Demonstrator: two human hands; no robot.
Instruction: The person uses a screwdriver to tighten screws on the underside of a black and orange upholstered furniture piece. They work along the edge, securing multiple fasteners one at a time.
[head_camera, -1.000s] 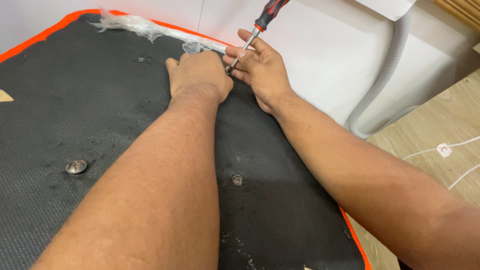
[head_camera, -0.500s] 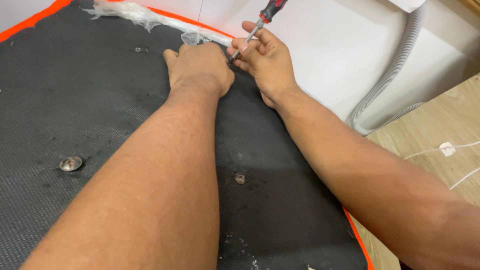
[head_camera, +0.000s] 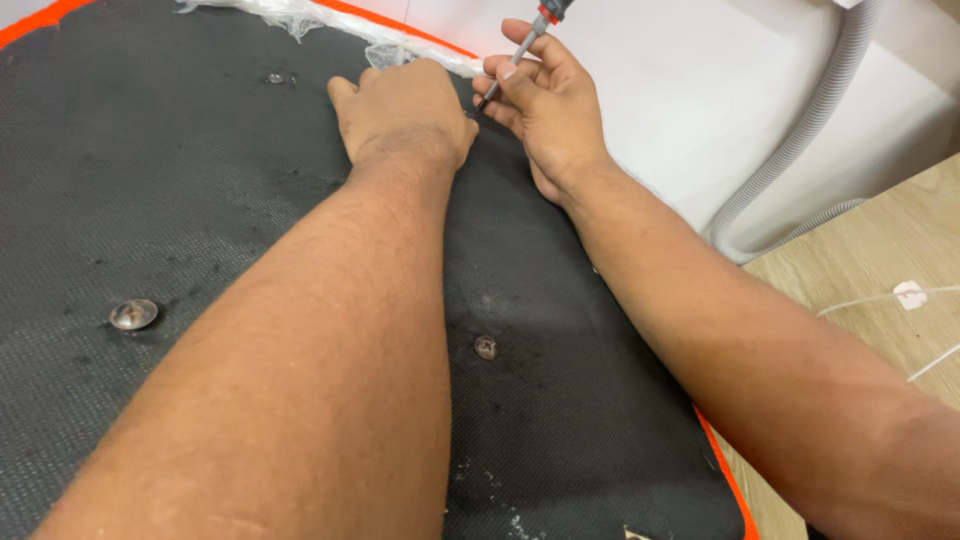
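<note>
Head view, looking down along both forearms at a black textured panel (head_camera: 200, 200) with an orange rim. The left hand (head_camera: 405, 110) lies palm down on the panel near its far edge, fingers curled and pressed flat; it holds nothing that shows, and appears to be steadying the surface beside the working point. The right hand (head_camera: 545, 100) grips a screwdriver (head_camera: 520, 45) by its grey metal shaft, thumb and fingers (head_camera: 505, 70) pinched close around it, so the hold is narrow and low down on the tool rather than on the red-and-black handle, which rises past the fingertips toward the top of the frame. The shaft slants down and to the left, and its tip (head_camera: 480, 103) meets the panel just between the two hands, touching or nearly touching the left hand's knuckle side; whether it sits in a screw head cannot be told, since the hands hide the spot. A low pinch of this kind probably serves to guide the tip rather than to turn hard. Crumpled clear plastic wrap (head_camera: 300, 15) lies along the rim just beyond the left fingertips. Nearer the elbows, well apart from the fingers, sit a round metal washer screw (head_camera: 133, 314) and a smaller screw (head_camera: 485, 347). A grey ribbed hose (head_camera: 810, 130) curves down to the right of the right hand.
</note>
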